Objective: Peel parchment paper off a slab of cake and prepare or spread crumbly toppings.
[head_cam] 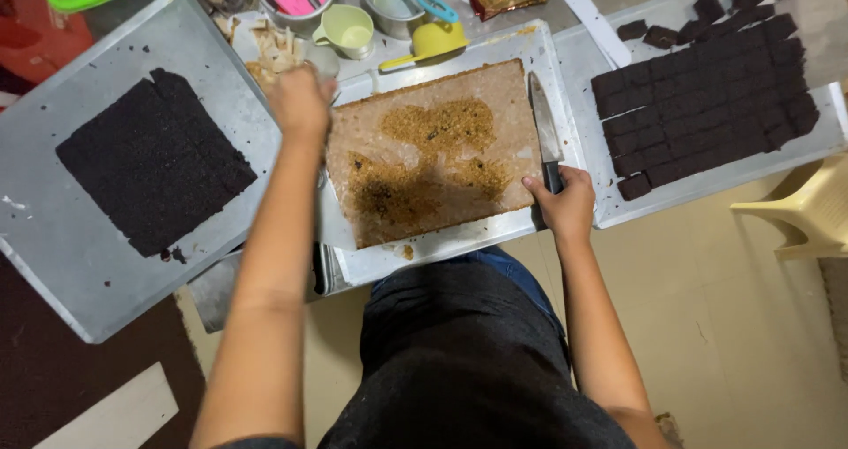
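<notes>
Lying between hands — paper-lined tray

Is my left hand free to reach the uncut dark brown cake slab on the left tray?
Probably yes: the left hand is empty beside it, and nothing lies between it and the dark slab.

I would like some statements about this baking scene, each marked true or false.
1. The right hand holds a knife. True.
2. The knife lies across the dark slab on the left tray. False: it lies along the right edge of the middle brown sheet.
3. The cake on the right tray is already cut into pieces. True.
4. The left hand rests on the cut pieces. False: it is at the middle sheet's far left corner.
5. A yellow scoop lies beyond the middle tray. True.
</notes>
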